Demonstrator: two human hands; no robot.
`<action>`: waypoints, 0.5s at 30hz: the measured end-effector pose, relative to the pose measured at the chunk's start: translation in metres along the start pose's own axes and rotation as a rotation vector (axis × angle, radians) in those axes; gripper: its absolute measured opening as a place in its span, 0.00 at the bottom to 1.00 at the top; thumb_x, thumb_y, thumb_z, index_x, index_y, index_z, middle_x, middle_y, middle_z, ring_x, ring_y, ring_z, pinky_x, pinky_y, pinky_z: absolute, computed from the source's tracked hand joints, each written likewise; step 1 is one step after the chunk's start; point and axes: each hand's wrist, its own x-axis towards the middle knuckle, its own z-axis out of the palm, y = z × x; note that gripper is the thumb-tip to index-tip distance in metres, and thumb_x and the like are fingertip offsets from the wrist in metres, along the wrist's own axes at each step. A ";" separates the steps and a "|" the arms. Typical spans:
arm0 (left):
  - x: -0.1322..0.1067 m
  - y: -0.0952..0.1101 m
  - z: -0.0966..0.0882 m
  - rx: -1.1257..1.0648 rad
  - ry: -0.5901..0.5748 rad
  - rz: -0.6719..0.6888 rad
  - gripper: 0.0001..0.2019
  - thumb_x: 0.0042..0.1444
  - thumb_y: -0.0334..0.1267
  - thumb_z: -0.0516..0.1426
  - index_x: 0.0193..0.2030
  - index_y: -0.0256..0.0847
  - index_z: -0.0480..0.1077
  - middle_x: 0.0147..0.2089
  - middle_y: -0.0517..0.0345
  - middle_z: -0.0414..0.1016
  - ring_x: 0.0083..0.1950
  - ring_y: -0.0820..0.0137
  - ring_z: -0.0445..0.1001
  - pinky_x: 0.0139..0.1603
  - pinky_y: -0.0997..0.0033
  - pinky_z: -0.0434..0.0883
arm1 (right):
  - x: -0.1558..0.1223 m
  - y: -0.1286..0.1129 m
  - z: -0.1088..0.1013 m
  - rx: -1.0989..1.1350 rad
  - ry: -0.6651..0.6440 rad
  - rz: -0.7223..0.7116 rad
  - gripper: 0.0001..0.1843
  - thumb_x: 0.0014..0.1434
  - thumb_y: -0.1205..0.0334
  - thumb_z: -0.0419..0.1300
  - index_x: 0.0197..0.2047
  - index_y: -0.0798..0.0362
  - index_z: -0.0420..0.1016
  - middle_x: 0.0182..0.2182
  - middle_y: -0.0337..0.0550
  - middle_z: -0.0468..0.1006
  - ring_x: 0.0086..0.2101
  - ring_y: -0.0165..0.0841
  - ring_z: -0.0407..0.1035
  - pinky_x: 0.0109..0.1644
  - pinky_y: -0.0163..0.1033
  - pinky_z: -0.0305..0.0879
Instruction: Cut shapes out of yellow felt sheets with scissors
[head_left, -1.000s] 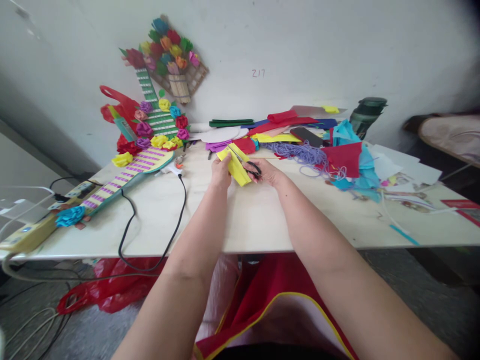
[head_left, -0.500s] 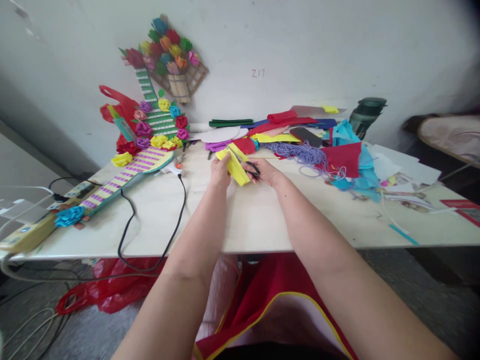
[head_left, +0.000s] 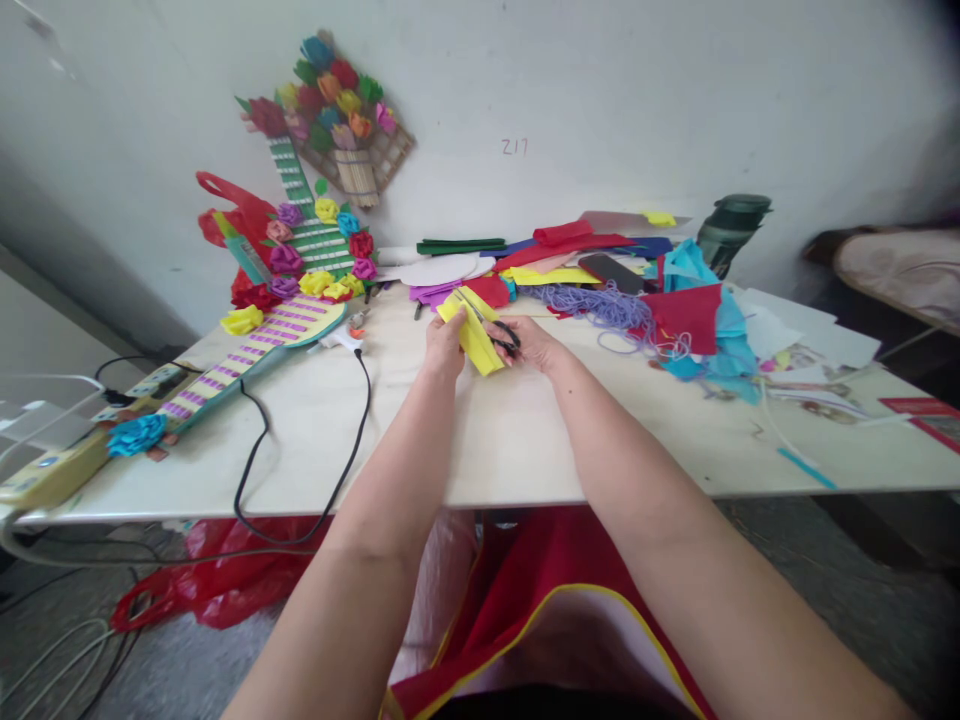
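Note:
My left hand [head_left: 442, 343] pinches the left edge of a folded yellow felt piece [head_left: 475, 336] held just above the pale table [head_left: 480, 440]. My right hand [head_left: 529, 345] grips black-handled scissors [head_left: 501, 335], fingers through the loops. The blades run up and left across the yellow felt. Both forearms reach forward from the bottom of the view.
Behind my hands lie heaps of coloured felt [head_left: 686, 310] and lilac cord [head_left: 600, 303]. A flower-covered craft piece [head_left: 259, 345] lies at the left, with a black cable [head_left: 300, 450] and power strip [head_left: 52, 470]. A dark green bottle [head_left: 731, 230] stands by the wall.
None beyond a slight shift of hands and felt; the scissors stay on the yellow piece.

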 end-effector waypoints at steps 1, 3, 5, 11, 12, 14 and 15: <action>0.000 0.000 0.000 0.006 -0.003 0.002 0.19 0.35 0.42 0.68 0.33 0.38 0.69 0.29 0.56 0.75 0.35 0.63 0.76 0.41 0.64 0.72 | 0.000 -0.001 0.001 0.013 0.007 0.005 0.19 0.52 0.50 0.63 0.22 0.54 0.63 0.12 0.33 0.64 0.11 0.22 0.57 0.11 0.28 0.44; 0.000 0.000 0.000 0.013 -0.003 0.006 0.19 0.36 0.43 0.68 0.33 0.38 0.69 0.30 0.55 0.76 0.37 0.63 0.77 0.42 0.64 0.72 | 0.000 -0.002 0.003 0.033 0.022 0.015 0.19 0.51 0.52 0.64 0.21 0.54 0.63 0.11 0.32 0.63 0.11 0.21 0.55 0.12 0.28 0.46; 0.000 0.001 0.000 0.018 0.001 0.006 0.19 0.37 0.44 0.68 0.33 0.39 0.69 0.31 0.55 0.76 0.39 0.62 0.77 0.42 0.64 0.72 | 0.001 -0.002 0.004 0.045 0.031 0.016 0.19 0.50 0.53 0.65 0.21 0.54 0.63 0.10 0.31 0.62 0.10 0.21 0.54 0.13 0.28 0.49; 0.001 0.000 0.000 0.001 0.012 0.006 0.18 0.36 0.42 0.68 0.32 0.38 0.69 0.29 0.56 0.76 0.36 0.63 0.77 0.41 0.64 0.72 | 0.004 0.005 0.001 0.018 0.007 -0.003 0.19 0.51 0.49 0.63 0.23 0.54 0.64 0.13 0.33 0.66 0.11 0.23 0.59 0.11 0.28 0.45; 0.001 0.000 0.000 0.002 0.009 -0.001 0.18 0.36 0.42 0.68 0.32 0.38 0.69 0.29 0.56 0.75 0.35 0.64 0.76 0.41 0.64 0.73 | 0.005 0.006 0.001 0.008 0.007 -0.003 0.19 0.52 0.48 0.63 0.24 0.55 0.65 0.13 0.34 0.66 0.12 0.23 0.59 0.11 0.28 0.43; 0.001 -0.002 0.000 0.006 0.002 -0.015 0.18 0.35 0.42 0.69 0.32 0.38 0.69 0.29 0.56 0.76 0.34 0.65 0.76 0.41 0.64 0.73 | 0.005 0.008 -0.001 -0.005 0.007 -0.004 0.20 0.51 0.47 0.62 0.24 0.55 0.65 0.13 0.34 0.67 0.12 0.23 0.60 0.10 0.28 0.42; 0.001 -0.002 0.000 0.006 -0.003 -0.020 0.18 0.35 0.42 0.69 0.32 0.38 0.69 0.29 0.56 0.76 0.34 0.65 0.76 0.41 0.63 0.73 | 0.005 0.008 -0.001 -0.009 0.007 -0.006 0.20 0.51 0.46 0.62 0.24 0.55 0.65 0.13 0.34 0.67 0.12 0.23 0.60 0.10 0.28 0.42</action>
